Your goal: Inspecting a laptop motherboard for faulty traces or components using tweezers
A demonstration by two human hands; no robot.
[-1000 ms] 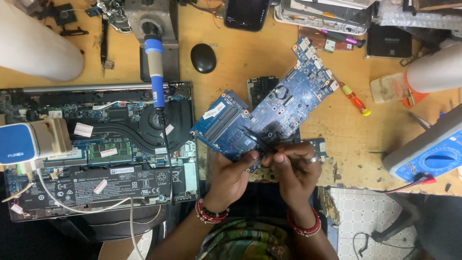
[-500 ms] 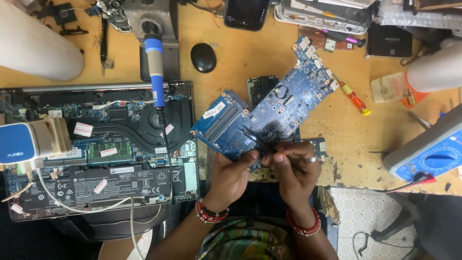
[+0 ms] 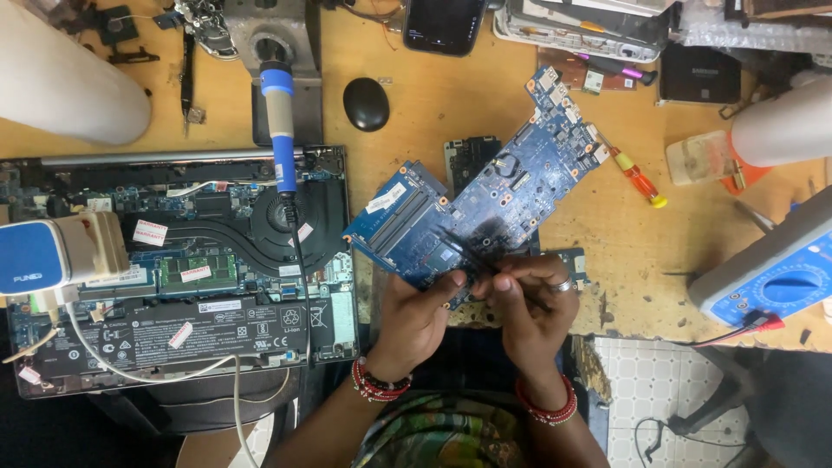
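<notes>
Blue circuit board (image 3: pixel 511 186) lay tilted over the worktop (image 3: pixel 451 104), long axis running diagonal: lower-left end near the opened laptop (image 3: pixel 173 260), upper-right end w/ connectors pointing toward the far right, near a small orange-handled screwdriver (image 3: pixel 637 178). Component side faced up.

Left hand (image 3: pixel 416 316) gripped the board's near lower edge, thumb on top, fingers curled under, closed on it. Right hand (image 3: pixel 529 303) sat just beside it, fingers pinched round thin dark tweezers (image 3: pixel 464 251), tips angled up-left onto the board's surface. Ring on one finger; red bead bracelets on both wrists.

Laptop base lay open at left, fan, memory stick and battery exposed. Blue-handled soldering iron (image 3: pixel 279 130) rested over its top edge, tip pointing toward the fan. Black mouse (image 3: pixel 366 104) sat well apart, above the board. Blue multimeter (image 3: pixel 776 277) at right edge, red lead plugged in. Phone (image 3: pixel 444 24) at top centre, screen dark.
</notes>
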